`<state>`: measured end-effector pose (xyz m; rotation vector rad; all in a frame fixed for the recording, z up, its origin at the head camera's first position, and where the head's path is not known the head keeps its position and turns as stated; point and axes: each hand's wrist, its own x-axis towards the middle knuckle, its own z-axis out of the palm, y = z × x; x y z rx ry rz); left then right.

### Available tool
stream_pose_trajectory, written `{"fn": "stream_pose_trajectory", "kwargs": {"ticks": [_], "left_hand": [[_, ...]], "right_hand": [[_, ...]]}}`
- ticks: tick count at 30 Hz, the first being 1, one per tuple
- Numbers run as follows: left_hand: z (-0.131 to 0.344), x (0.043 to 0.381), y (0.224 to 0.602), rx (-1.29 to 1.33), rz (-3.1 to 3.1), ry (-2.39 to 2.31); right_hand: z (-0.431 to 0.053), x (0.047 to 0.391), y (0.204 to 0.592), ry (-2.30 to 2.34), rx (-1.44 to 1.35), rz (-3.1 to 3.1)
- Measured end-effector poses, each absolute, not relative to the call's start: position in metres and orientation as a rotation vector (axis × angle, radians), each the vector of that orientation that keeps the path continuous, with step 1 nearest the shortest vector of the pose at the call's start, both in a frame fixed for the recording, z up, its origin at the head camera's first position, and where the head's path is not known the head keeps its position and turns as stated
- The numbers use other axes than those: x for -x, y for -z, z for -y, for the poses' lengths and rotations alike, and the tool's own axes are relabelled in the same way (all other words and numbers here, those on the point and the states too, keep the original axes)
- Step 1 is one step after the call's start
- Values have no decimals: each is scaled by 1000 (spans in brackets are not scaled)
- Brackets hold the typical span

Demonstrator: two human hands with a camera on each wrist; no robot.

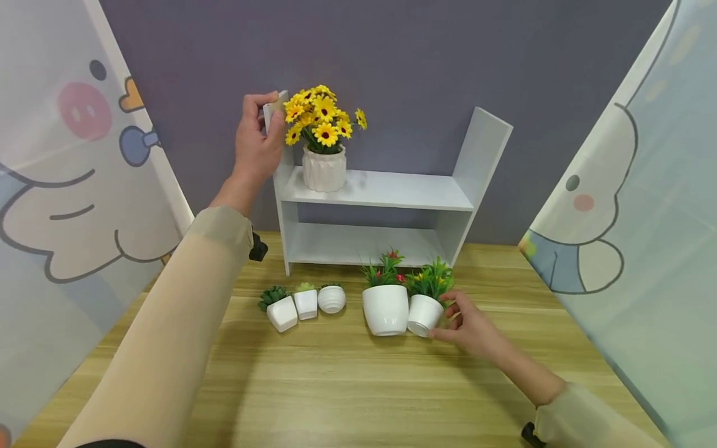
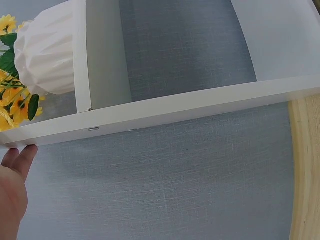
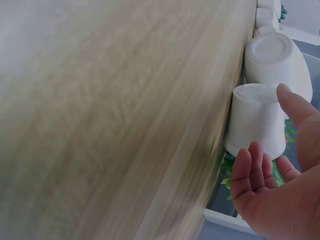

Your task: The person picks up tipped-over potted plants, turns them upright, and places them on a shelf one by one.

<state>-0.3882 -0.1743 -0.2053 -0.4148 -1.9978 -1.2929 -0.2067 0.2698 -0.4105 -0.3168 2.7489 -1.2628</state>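
My left hand (image 1: 257, 140) grips the top of the left side panel of a white two-tier shelf (image 1: 375, 188), thumb on the near side. In the left wrist view, fingertips (image 2: 25, 159) meet the panel's outer face. A ribbed white pot of yellow flowers (image 1: 325, 169) stands on the upper board beside that hand. My right hand (image 1: 473, 326) is curved loosely at the right side of a small white pot with a green plant (image 1: 424, 314), thumb by its base and fingers by its rim. This pot lies tipped, base toward me, beside a larger white pot with red flowers (image 1: 386, 311).
Left of the larger pot lie three small white succulent pots: an angular one (image 1: 282, 313), a narrow one (image 1: 306, 305) and a round ribbed one (image 1: 332, 299). All are on the wooden table (image 1: 336, 392) in front of the shelf. Cartoon-printed curtains (image 1: 84, 205) hang at both sides.
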Motion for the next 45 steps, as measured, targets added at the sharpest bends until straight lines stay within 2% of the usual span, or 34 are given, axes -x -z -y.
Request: {"fn": "stream_pose_trajectory", "kwargs": {"ticks": [13, 21, 24, 33, 45], "left_hand": [[173, 389, 205, 419, 1991, 1305], [174, 388, 204, 418, 1994, 1304], [174, 388, 204, 406, 1996, 1301], [175, 388, 207, 417, 1999, 1289], [176, 389, 208, 439, 1985, 1290]], "right_hand": [[-275, 207, 416, 1243, 319, -2789], [-259, 196, 416, 1462, -132, -2614], [-248, 197, 419, 1491, -220, -2582], [-233, 205, 425, 1454, -223, -2654], [-239, 205, 426, 1515, -212, -2594]]}}
